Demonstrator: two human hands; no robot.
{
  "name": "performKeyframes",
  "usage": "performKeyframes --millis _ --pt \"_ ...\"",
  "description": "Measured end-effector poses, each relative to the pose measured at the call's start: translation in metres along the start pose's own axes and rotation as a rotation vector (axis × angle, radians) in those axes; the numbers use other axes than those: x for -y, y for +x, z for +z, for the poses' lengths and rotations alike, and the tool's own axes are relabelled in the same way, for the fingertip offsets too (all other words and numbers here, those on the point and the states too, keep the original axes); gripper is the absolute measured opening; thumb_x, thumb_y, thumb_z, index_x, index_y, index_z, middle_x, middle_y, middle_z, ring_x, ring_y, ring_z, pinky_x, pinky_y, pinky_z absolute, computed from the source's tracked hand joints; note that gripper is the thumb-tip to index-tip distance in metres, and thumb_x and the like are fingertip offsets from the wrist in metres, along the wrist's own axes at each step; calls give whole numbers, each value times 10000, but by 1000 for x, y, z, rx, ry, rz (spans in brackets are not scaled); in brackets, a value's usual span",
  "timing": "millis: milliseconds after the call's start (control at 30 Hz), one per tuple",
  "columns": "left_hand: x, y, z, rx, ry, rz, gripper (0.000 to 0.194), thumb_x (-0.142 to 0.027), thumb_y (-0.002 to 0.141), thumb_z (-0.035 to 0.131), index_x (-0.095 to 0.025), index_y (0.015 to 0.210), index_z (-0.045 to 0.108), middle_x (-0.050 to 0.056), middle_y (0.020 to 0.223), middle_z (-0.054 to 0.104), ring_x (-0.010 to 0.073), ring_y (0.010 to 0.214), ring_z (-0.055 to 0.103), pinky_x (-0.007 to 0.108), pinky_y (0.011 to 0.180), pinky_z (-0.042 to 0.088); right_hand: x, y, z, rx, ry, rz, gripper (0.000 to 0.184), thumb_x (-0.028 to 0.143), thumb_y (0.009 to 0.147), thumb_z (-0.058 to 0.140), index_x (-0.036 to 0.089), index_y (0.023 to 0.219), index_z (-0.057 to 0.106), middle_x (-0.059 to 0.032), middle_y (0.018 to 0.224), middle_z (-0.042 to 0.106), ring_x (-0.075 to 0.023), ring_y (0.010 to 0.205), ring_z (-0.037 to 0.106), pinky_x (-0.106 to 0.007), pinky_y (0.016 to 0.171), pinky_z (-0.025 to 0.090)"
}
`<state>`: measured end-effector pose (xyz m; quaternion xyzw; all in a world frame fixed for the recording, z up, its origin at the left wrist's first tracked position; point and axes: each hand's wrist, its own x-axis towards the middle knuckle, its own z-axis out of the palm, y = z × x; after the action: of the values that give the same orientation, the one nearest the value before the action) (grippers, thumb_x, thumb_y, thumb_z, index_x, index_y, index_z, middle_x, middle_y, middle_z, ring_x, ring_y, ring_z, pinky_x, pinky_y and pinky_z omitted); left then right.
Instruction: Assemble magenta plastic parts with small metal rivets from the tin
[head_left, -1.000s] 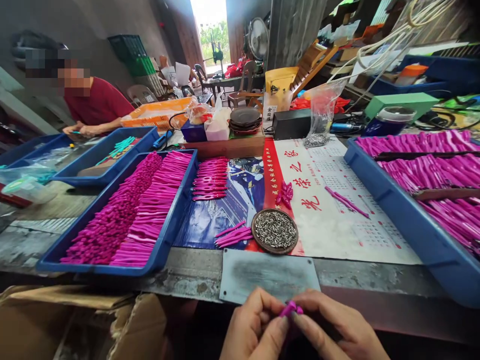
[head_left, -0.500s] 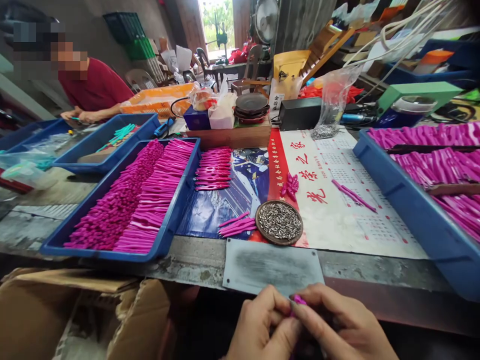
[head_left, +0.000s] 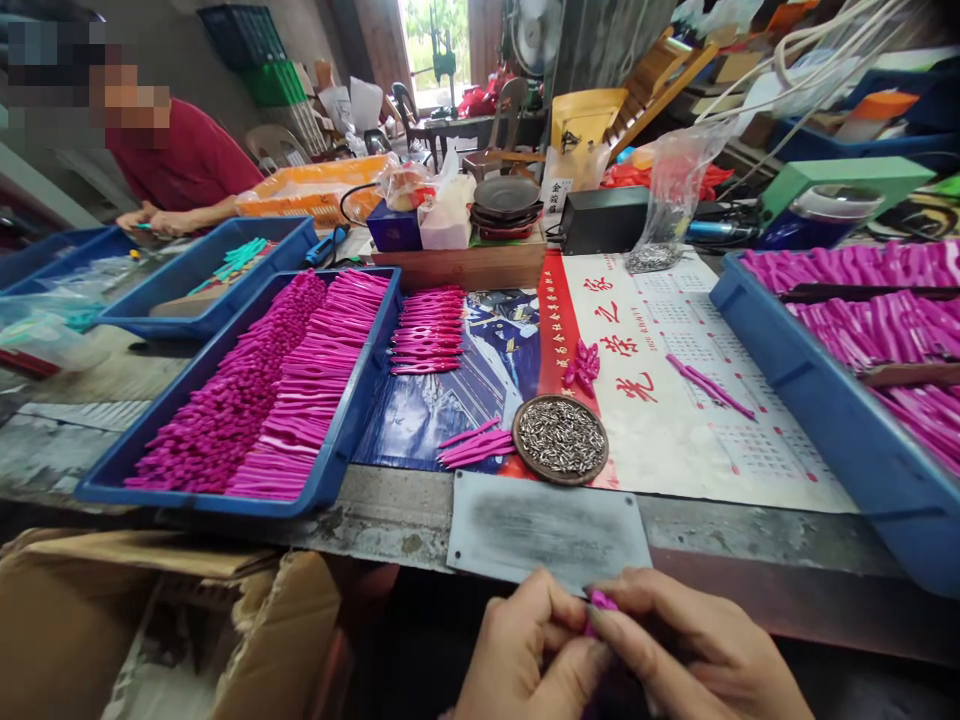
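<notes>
Low in the view, close to the bench edge, my left hand [head_left: 525,650] and my right hand [head_left: 686,640] meet fingertip to fingertip. Between them they pinch a small magenta plastic piece [head_left: 602,600]; most of it is hidden by the fingers. Just beyond lies a flat grey metal plate [head_left: 547,530]. Behind the plate stands a round brown dish [head_left: 561,481] full of small metal pins [head_left: 562,437]. Several magenta plastic sticks [head_left: 478,448] lie at the dish's left, and a small magenta cluster [head_left: 583,368] sits behind it.
Blue trays of magenta sticks stand left [head_left: 341,470] and right [head_left: 832,425]. A row of sticks [head_left: 427,332] lies beside the left tray. An open cardboard box [head_left: 292,620] is below the bench at left. A co-worker [head_left: 187,165] in a red shirt sits at far left.
The camera view has shifted slightly. Both hands stay together on the magenta piece, with only tiny finger movement.
</notes>
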<state>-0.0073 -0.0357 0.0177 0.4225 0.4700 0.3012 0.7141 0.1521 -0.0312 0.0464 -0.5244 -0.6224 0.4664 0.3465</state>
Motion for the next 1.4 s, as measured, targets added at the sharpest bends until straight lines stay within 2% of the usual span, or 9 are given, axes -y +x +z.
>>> performKeyframes --millis 133,267,533,667,767,900,1033,1167,1400 --pt "-11 0 1 48 -66 -20 439 -589 780 638 -181 758 480 2 595 549 81 502 470 212 505 311 -1 -1 0 19 23 44 248 391 925 547 218 778 647 1 650 661 -150 560 627 -188 526 499" --pt "-18 -1 3 45 -102 -26 444 -576 781 650 -186 726 445 -21 566 516 60 487 438 197 504 300 -2 0 2 25 47 68 274 406 926 544 212 762 649 8 624 649 -140 535 612 -184 505 488" --pt "-12 -2 8 -42 -93 -10 473 -620 762 645 -179 738 475 -37 530 499 49 460 392 201 478 262 -1 0 -2 -2 -17 16 204 354 927 551 222 809 653 14 675 678 -136 556 628 -177 521 500" --pt "-12 0 5 -2 -106 6 440 -582 783 648 -177 745 482 -28 560 520 57 490 422 197 487 275 1 1 -3 -4 -8 -14 191 338 920 563 225 802 661 8 673 686 -148 581 646 -189 554 508" --pt "-17 1 2 42 -108 -14 395 -526 811 647 -172 752 481 -11 596 562 60 513 465 188 502 308 0 2 -1 24 65 70 240 386 918 560 211 784 653 -2 647 664 -149 544 622 -198 498 492" --pt "-23 2 2 99 -126 -65 380 -508 816 645 -168 779 480 32 647 631 101 550 574 209 534 413 -6 8 1 78 289 229 299 445 891 596 185 744 620 8 600 609 -131 491 575 -202 447 462" --pt "-28 5 2 95 -115 -158 337 -446 818 662 -173 803 465 38 665 670 135 594 655 207 540 469 -14 16 2 65 464 333 369 457 824 687 162 644 559 48 507 514 -66 406 446 -166 387 344" --pt "-29 11 -1 137 -175 -216 332 -412 800 683 -173 829 454 42 705 679 150 597 680 209 505 506 -20 23 3 63 612 444 369 437 754 764 157 632 558 66 452 484 -38 352 374 -146 344 254" --pt "-36 21 -4 187 -334 -266 294 -331 767 713 -160 830 482 63 698 684 156 563 679 225 476 549 -21 35 -2 101 726 527 373 425 705 804 157 605 565 98 389 410 -24 321 289 -143 321 193"
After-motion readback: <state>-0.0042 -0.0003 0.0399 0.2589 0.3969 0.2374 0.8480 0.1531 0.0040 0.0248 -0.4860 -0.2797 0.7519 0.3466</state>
